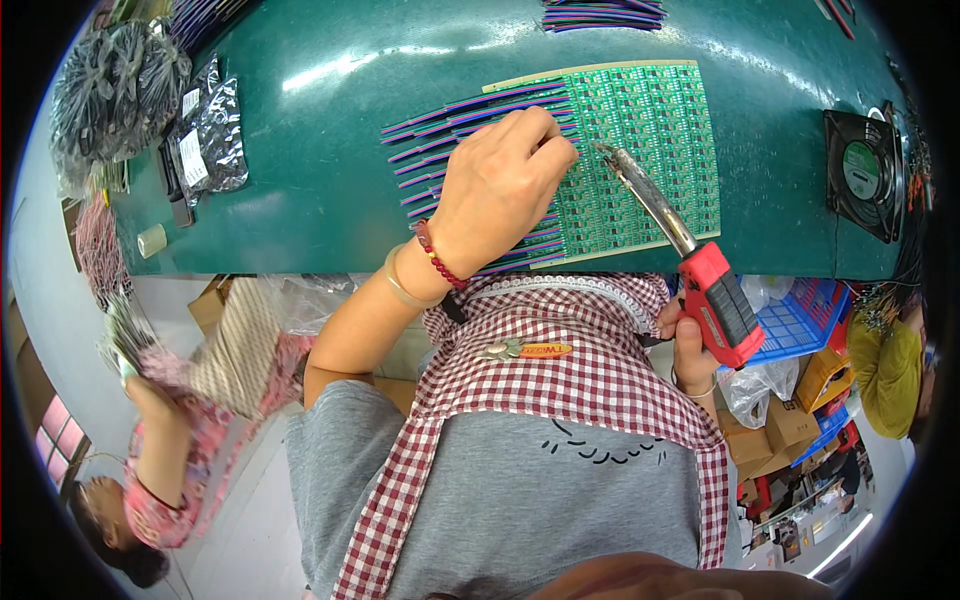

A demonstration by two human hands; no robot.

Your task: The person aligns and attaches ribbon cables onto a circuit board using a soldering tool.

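A panel of small green circuit boards (650, 180) lies near the front edge of the green table. Rows of striped flat ribbon wires (430, 150) run along its left part and stick out past its left side. My left hand (505, 180) rests over these wires with its fingers pinched near the panel's middle; the fingertips and whatever they hold are hidden. My right hand (690, 350) is closed round the red and black handle of a soldering iron (708, 290). Its metal barrel slants up to the left, and the tip is close to my left fingertips, above the boards.
A black fan (862, 175) stands at the table's right. Another wire bundle (603, 14) lies at the far edge. Bagged cables (120, 90) and a small pale cylinder (152, 241) are at the left. One person (160, 450) sits left; an olive sleeve (885, 375) shows right, beyond a blue crate (800, 315).
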